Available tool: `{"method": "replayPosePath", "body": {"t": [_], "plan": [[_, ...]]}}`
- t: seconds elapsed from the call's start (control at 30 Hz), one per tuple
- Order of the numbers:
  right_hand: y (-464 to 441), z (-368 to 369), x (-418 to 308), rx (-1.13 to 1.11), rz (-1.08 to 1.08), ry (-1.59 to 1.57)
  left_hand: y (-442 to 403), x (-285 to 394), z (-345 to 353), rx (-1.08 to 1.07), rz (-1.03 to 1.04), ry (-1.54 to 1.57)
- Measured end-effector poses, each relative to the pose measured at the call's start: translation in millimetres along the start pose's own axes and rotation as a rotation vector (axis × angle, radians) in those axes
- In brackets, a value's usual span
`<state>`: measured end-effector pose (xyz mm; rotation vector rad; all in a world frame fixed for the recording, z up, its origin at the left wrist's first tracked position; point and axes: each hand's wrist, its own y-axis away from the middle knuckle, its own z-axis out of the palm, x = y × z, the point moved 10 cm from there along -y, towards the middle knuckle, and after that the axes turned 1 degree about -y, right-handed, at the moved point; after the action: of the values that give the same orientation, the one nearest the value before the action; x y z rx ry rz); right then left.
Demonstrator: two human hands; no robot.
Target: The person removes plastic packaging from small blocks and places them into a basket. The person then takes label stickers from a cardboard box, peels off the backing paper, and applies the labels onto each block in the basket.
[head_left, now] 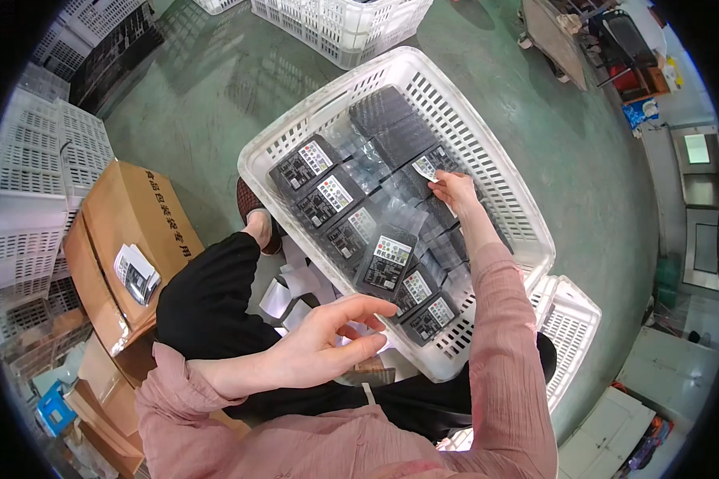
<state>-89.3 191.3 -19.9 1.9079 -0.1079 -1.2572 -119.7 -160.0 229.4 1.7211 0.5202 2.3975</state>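
Note:
A white slatted basket [256,148] holds rows of dark packages in clear film, many with a black-and-white label. My right hand [453,191] reaches over its far right part, fingers pinched on a white label [425,168] at a dark package. Near the basket's front edge is my left hand [335,334], its fingers apart and curved, with nothing between them. Just beyond the left fingertips, a labelled package [388,259] lies at a slant on top of the others. Two more labelled packages lie beside it, toward the near corner.
At the left stands a cardboard box [148,207] with printed sheets [136,274] on it. Crumpled white backing paper [303,279] lies between my legs and the basket. Another white basket [343,28] stands beyond, and stacked crates [32,176] line the left side.

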Motion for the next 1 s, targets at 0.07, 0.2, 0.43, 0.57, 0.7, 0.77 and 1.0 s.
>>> {"method": "replayPosePath", "body": {"t": [0.07,0.2,0.43,0.57,0.7,0.77,1.0], "plan": [[0.6,-0.1,-0.2,0.003,0.000,0.003,0.1,-1.0,0.4,0.000,-0.005,-0.002],[0.7,0.2,-0.6,-0.002,-0.004,0.008,-0.7,-1.9,0.1,0.010,0.048,-0.011],[-0.1,0.1,-0.9,0.010,-0.004,0.015,0.3,-0.4,0.4,0.000,0.026,-0.014],[-6.7,-1.1,-16.3,0.005,0.006,0.392,0.2,0.3,0.6,0.003,0.019,-0.010],[36.2,1.5,-100.9,0.460,-0.520,1.411,3.0,-8.2,1.5,-0.010,-0.079,0.062],[12.3,0.1,-98.6,0.332,-0.406,1.284,3.2,-8.6,0.3,-0.004,-0.085,0.088],[-81.7,23.0,3.1,-0.242,-0.225,-0.332,9.5,30.0,-32.5,0.199,0.266,0.055]]}}
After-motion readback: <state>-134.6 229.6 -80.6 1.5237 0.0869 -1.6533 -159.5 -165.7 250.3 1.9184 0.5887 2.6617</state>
